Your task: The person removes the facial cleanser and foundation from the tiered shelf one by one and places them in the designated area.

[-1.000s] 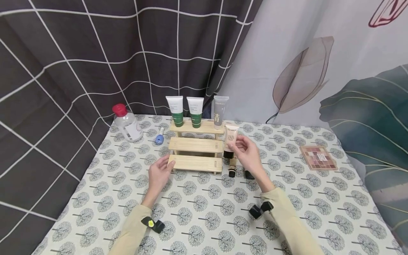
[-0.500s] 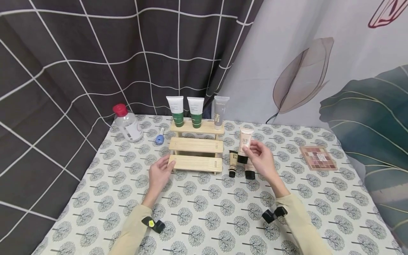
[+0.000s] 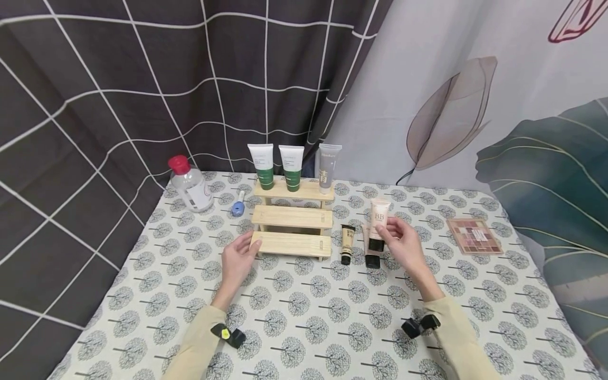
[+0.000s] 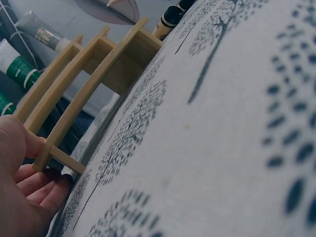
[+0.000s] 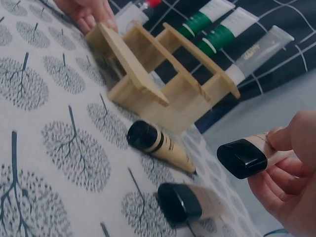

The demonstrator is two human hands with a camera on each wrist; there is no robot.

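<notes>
My right hand [image 3: 404,244] pinches a pink BB cream tube [image 3: 379,219] upright, its black cap pointing down. In the head view it overlaps a second pink tube [image 3: 372,260] lying on the cloth. My left hand [image 3: 239,259] grips the left end of the lowest step of a three-tier wooden stand [image 3: 291,243]; in the left wrist view the thumb lies on top and fingers curl underneath the step [image 4: 74,118]. On the top step two green-and-white tubes [image 3: 263,166] and a grey tube [image 3: 329,166] stand on their caps. A gold tube [image 3: 348,244] lies right of the stand.
A clear bottle with a red cap [image 3: 191,184] stands at the back left, with a small blue bottle [image 3: 238,204] beside it. An eyeshadow palette [image 3: 474,236] lies at the right. Curtains [image 3: 228,68] hang behind the table.
My right hand has carried the BB cream tube rightward and slightly toward me, away from the stand. This uncovers the gold tube and part of the second pink tube. The left hand stays put.
</notes>
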